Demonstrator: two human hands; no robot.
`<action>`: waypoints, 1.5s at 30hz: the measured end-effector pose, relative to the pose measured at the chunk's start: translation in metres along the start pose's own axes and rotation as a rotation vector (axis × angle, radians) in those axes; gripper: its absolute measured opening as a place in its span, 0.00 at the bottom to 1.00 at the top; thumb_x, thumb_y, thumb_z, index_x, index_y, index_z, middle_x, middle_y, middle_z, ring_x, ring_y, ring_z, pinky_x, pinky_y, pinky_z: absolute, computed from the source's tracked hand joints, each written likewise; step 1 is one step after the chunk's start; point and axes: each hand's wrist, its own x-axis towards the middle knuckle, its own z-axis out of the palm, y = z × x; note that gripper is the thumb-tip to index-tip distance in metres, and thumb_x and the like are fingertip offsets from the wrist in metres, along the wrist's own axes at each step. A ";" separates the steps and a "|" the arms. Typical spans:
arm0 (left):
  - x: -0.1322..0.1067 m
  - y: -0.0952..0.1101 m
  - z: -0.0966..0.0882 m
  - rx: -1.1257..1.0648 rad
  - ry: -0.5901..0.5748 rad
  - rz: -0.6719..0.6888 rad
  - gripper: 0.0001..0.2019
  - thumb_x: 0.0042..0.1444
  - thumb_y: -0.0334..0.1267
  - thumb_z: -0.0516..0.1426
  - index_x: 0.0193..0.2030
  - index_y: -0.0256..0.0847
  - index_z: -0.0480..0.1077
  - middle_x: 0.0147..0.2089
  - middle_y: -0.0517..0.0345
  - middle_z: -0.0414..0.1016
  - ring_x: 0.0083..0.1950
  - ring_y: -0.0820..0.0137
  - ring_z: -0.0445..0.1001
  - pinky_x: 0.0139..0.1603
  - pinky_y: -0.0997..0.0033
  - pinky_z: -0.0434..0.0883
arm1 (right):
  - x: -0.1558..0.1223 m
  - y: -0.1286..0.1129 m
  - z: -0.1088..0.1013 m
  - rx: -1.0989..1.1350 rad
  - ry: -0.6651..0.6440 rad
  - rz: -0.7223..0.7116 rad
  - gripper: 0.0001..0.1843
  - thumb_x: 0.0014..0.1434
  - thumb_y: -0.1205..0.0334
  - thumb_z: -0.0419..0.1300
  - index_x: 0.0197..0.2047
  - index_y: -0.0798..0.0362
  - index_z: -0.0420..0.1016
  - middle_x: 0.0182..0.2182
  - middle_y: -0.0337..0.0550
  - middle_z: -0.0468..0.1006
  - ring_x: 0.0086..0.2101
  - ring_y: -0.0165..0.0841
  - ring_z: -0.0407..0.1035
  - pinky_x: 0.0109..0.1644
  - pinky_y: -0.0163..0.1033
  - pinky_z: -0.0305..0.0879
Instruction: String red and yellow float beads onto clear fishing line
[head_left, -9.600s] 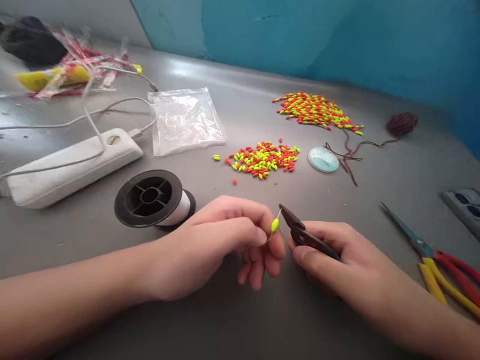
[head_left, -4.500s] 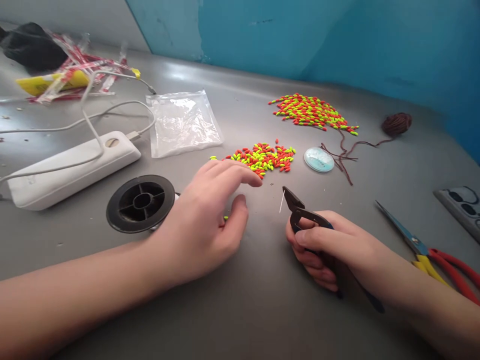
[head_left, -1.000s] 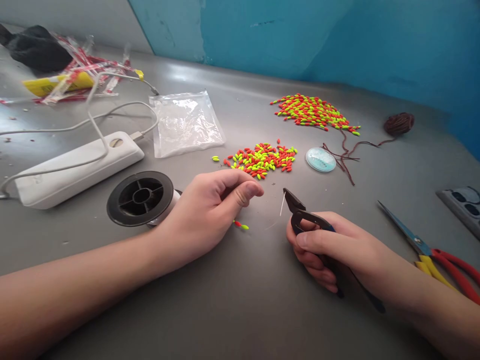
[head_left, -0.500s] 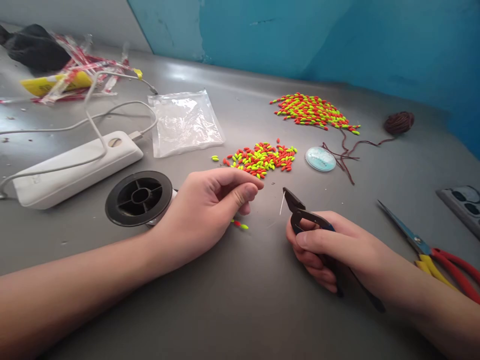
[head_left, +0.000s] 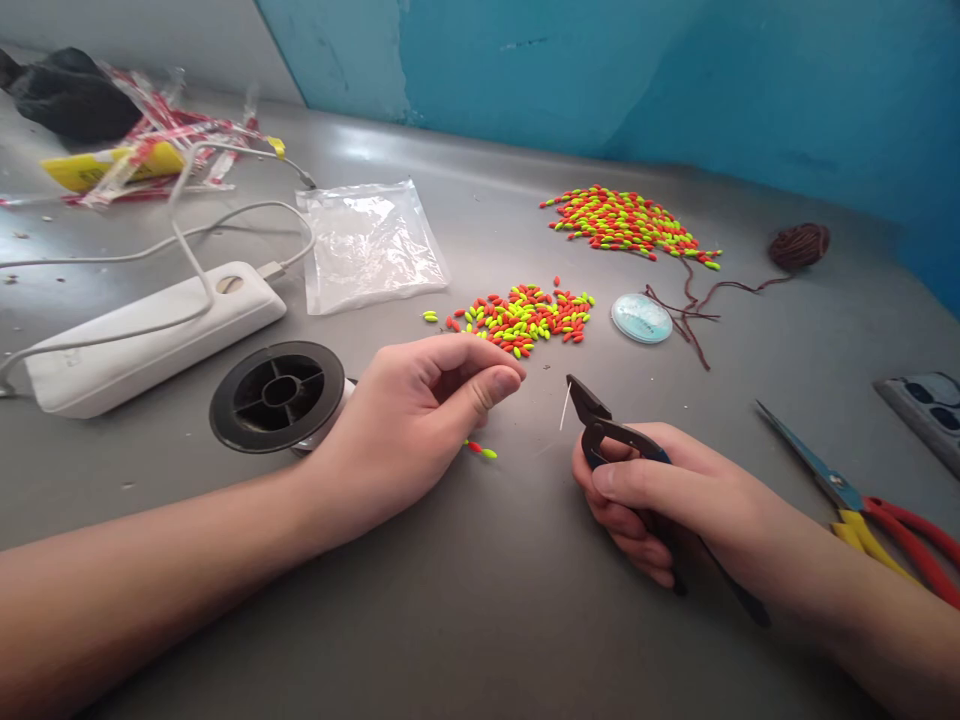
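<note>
My right hand (head_left: pixel 660 490) is wrapped round dark small pliers (head_left: pixel 596 415) whose tip grips a short white thread end (head_left: pixel 564 405) standing upward. My left hand (head_left: pixel 420 410) rests on the grey table with thumb pressed to forefinger in a pinch; what lies between them is too small to make out. A red and a yellow-green bead (head_left: pixel 481 450) lie on the table just under that hand. A loose pile of red and yellow-green beads (head_left: pixel 525 315) sits right beyond it. A black spool of white line (head_left: pixel 281 395) stands at my left wrist.
A second bead pile (head_left: pixel 626 225) lies farther back. A round clear disc (head_left: pixel 641 318), brown cord ball (head_left: pixel 801 245), clear plastic bag (head_left: pixel 371 245) and white power strip (head_left: pixel 150 335) surround the area. Scissors with red and yellow handles (head_left: pixel 862 500) lie at right.
Since 4.5 s ago my left hand drew back from the bead pile and closed into a pinch; two beads now lie beneath it. Over the last second almost nothing moved.
</note>
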 end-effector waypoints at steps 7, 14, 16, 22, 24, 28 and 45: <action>-0.001 -0.002 0.001 -0.141 -0.038 -0.099 0.12 0.66 0.47 0.67 0.45 0.40 0.81 0.36 0.58 0.83 0.35 0.72 0.80 0.37 0.75 0.77 | 0.000 0.000 -0.001 0.010 -0.002 0.004 0.13 0.70 0.55 0.58 0.34 0.50 0.64 0.25 0.33 0.61 0.25 0.29 0.56 0.27 0.34 0.58; -0.001 -0.004 0.004 -0.286 -0.067 -0.136 0.12 0.68 0.47 0.66 0.47 0.40 0.78 0.39 0.57 0.85 0.39 0.71 0.85 0.42 0.74 0.83 | 0.001 0.001 -0.001 0.002 -0.007 -0.008 0.14 0.71 0.56 0.57 0.33 0.50 0.62 0.25 0.33 0.60 0.25 0.28 0.56 0.27 0.33 0.58; 0.000 -0.004 0.004 -0.308 -0.072 -0.140 0.12 0.69 0.47 0.65 0.48 0.39 0.78 0.40 0.57 0.86 0.39 0.71 0.86 0.43 0.74 0.83 | 0.001 0.002 0.000 0.007 -0.009 -0.009 0.14 0.71 0.56 0.57 0.33 0.49 0.62 0.25 0.33 0.60 0.25 0.28 0.56 0.27 0.33 0.58; 0.001 0.000 0.003 -0.408 -0.058 -0.201 0.13 0.67 0.48 0.67 0.47 0.39 0.77 0.40 0.56 0.88 0.41 0.69 0.88 0.46 0.73 0.85 | 0.000 0.003 -0.002 -0.012 -0.008 -0.012 0.14 0.71 0.55 0.57 0.34 0.49 0.62 0.25 0.33 0.61 0.25 0.29 0.56 0.27 0.34 0.58; 0.001 0.002 0.002 -0.453 -0.066 -0.247 0.14 0.66 0.48 0.67 0.46 0.39 0.77 0.41 0.55 0.88 0.41 0.69 0.88 0.45 0.73 0.85 | 0.000 0.004 -0.003 -0.041 -0.024 -0.018 0.14 0.71 0.55 0.58 0.34 0.50 0.63 0.25 0.33 0.61 0.25 0.28 0.56 0.27 0.35 0.58; 0.002 0.003 0.003 -0.520 -0.077 -0.317 0.15 0.66 0.49 0.68 0.46 0.38 0.78 0.40 0.56 0.87 0.38 0.70 0.88 0.42 0.74 0.85 | -0.001 0.005 -0.004 -0.184 -0.004 -0.006 0.16 0.72 0.52 0.58 0.33 0.50 0.65 0.26 0.34 0.64 0.27 0.29 0.60 0.29 0.35 0.59; -0.003 0.007 0.002 -0.748 -0.207 -0.358 0.09 0.67 0.42 0.67 0.47 0.39 0.80 0.39 0.58 0.87 0.39 0.70 0.88 0.44 0.75 0.85 | -0.003 -0.006 0.001 -0.321 0.020 0.060 0.19 0.68 0.44 0.59 0.34 0.49 0.63 0.27 0.33 0.61 0.27 0.30 0.59 0.30 0.37 0.56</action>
